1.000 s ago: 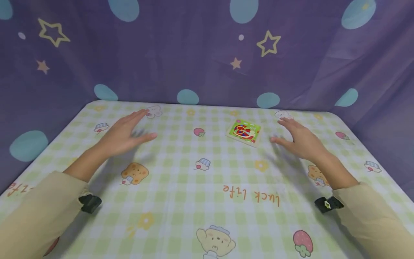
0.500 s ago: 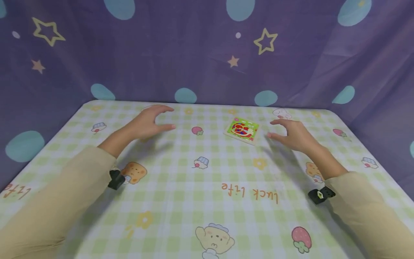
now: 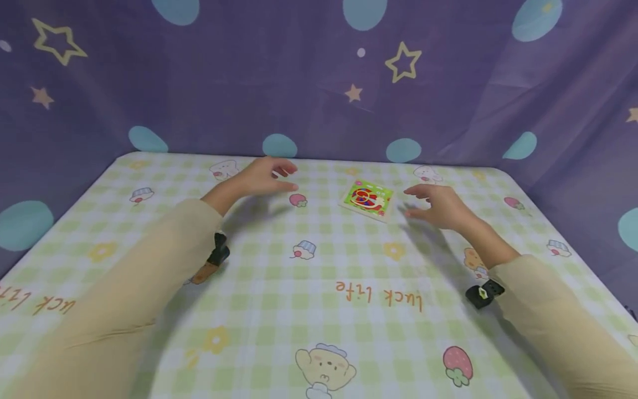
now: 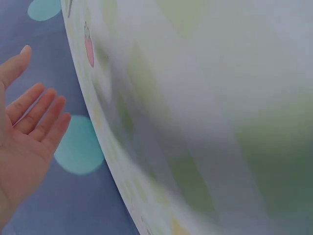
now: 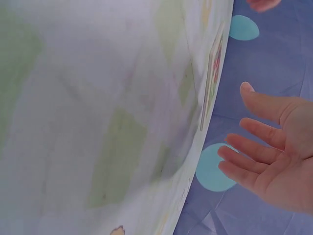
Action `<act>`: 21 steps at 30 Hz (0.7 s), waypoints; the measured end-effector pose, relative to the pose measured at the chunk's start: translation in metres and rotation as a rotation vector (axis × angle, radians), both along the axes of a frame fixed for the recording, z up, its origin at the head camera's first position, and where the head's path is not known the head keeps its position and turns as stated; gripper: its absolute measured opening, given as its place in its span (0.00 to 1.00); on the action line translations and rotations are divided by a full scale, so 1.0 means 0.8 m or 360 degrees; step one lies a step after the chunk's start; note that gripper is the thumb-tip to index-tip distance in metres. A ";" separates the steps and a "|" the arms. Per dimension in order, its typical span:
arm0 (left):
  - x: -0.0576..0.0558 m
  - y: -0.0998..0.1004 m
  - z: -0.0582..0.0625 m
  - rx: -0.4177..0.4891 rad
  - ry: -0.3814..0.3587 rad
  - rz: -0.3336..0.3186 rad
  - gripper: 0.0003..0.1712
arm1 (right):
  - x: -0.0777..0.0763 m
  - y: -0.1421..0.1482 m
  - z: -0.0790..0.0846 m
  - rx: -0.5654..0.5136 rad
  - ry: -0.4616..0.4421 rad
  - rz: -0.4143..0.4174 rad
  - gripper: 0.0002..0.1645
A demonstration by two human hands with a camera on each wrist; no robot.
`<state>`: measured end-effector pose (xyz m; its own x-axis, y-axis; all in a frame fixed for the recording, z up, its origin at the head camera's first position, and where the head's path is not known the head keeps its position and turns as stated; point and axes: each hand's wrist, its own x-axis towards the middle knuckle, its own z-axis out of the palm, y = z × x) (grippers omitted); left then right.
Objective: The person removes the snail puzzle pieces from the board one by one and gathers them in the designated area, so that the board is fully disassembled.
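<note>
A flat square puzzle board (image 3: 368, 200) with a red, blue and cream snail picture on green lies towards the back of the table, right of centre. The right hand (image 3: 437, 206) hovers just right of the board, thumb and fingers apart, touching nothing. To the board's left, further off, the left hand (image 3: 261, 176) hangs above the cloth with fingers loosely bent. Nothing lies in the left palm (image 4: 27, 142) in the left wrist view. In the right wrist view the board (image 5: 212, 78) appears edge-on, with the bare right palm (image 5: 288, 166) beside it.
A green-and-white checked tablecloth (image 3: 269, 288) with printed cakes and strawberries covers the table. Behind it and at the sides hangs a purple curtain (image 3: 224, 83) with stars and blue spots. Each wrist wears a dark strap device, such as the right one (image 3: 484, 293).
The left hand has moved right and inward towards the board, its fingers bending more. The right hand has shifted slightly closer to the board. The board lies still on the cloth.
</note>
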<state>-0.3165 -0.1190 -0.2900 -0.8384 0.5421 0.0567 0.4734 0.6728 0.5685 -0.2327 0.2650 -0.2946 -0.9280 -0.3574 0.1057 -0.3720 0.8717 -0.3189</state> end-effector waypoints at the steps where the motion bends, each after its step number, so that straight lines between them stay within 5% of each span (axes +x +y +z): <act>1: -0.003 0.007 0.000 -0.0007 -0.0009 -0.0009 0.30 | -0.002 -0.002 -0.001 -0.0001 -0.0002 0.0014 0.29; 13: -0.031 0.098 -0.006 -0.0123 -0.0217 -0.0107 0.33 | -0.026 -0.032 -0.010 -0.0013 -0.0042 0.0133 0.26; 21: -0.039 0.147 -0.013 -0.0215 -0.0161 -0.0279 0.32 | -0.040 -0.043 -0.018 0.0028 0.0011 0.0131 0.26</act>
<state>-0.3476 -0.0012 -0.3002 -0.7286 0.6768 -0.1054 0.5349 0.6584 0.5295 -0.2650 0.2305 -0.3092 -0.8947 -0.4343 0.1047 -0.4447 0.8437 -0.3008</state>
